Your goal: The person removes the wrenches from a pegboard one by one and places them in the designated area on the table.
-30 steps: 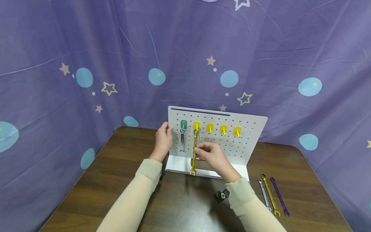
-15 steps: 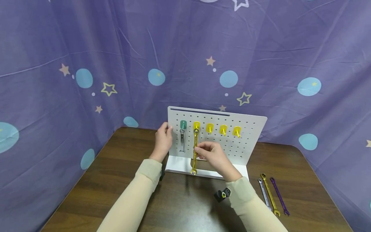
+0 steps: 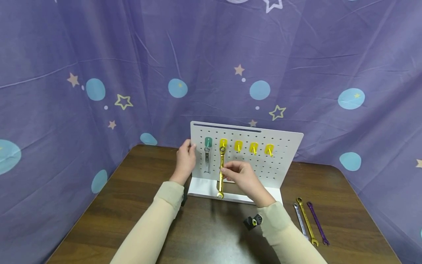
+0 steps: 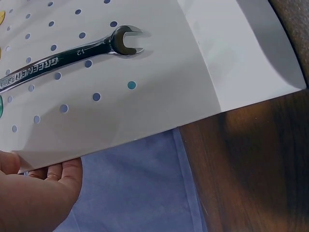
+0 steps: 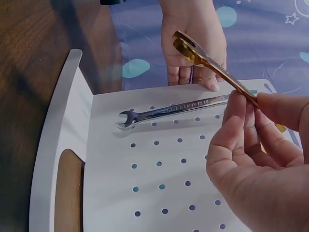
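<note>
My left hand [image 3: 186, 161] grips the left edge of a white pegboard [image 3: 245, 132], thumb in front and fingers behind, as the left wrist view shows. Between thumb and fingers, my right hand [image 3: 244, 179] pinches a gold combination wrench [image 3: 221, 179] around the middle of its shaft. The wrench is nearly upright, its ring end at the second hook, a yellow hook [image 3: 223, 142]; whether the ring is over the peg cannot be told. To its left, a silver combination wrench [image 4: 63, 59] hangs, open end down, from a green hook [image 3: 208, 141].
Three more yellow hooks, including the rightmost hook [image 3: 269, 149], continue along the board. Right of the board, a small silver wrench [image 3: 300, 220], another gold wrench [image 3: 307, 222] and a purple wrench [image 3: 318, 223] lie on the wooden table [image 3: 99, 227]. A purple curtain [image 3: 211, 66] hangs behind.
The gold wrench's lower end has shifted very slightly to the right. Both hands keep nearly the same place and grasp.
</note>
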A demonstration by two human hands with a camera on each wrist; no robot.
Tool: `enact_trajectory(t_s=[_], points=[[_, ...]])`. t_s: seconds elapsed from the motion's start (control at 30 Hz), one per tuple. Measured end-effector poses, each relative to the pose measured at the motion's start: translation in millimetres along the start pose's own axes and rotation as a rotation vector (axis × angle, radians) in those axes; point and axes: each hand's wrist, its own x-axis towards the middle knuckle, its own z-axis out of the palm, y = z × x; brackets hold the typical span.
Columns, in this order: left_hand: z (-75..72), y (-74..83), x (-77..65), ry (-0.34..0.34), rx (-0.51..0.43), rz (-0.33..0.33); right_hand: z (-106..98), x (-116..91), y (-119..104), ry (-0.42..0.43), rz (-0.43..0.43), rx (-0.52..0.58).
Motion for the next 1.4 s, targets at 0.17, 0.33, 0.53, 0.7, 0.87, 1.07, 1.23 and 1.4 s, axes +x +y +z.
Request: enact_trajectory(t_s=[0.17, 0.33, 0.53, 0.7, 0.87, 1.07, 1.23, 1.4], points=[[0.6, 0.0, 0.0, -0.001, -0.011, -0.012, -0.8, -1.8, -0.3, 0.004, -0.019, -0.013], [0.5, 1.0, -0.5, 0.000, -0.018, -0.016, -2.9, -4.1, 0.4, 0.015, -0.025, -0.031], [0.5, 1.8, -1.2, 0.000, -0.017, -0.009, -5.1, -8.2, 2.0, 0.020, -0.025, -0.046], [0.4, 0.0, -0.2, 0.008, -0.014, 0.002, -6.8, -10.8, 5.2, 0.032, -0.002, -0.050], [0.0, -1.5, 0.2, 0.007, -0.005, 0.016, -9.8, -13.6, 6.6, 0.039, 0.001, -0.067], [0.0, -1.6, 0.3, -0.003, -0.009, 0.006, -12.8, -18.2, 2.7, 0.037, -0.006, -0.095], [0.7, -1.9, 0.4, 0.000, -0.001, 0.004, -16.0, -19.7, 9.5, 0.050, 0.010, -0.102], [0.0, -1.2, -0.1, -0.011, -0.013, -0.011, -20.0, -23.3, 12.7, 0.068, 0.028, -0.118]])
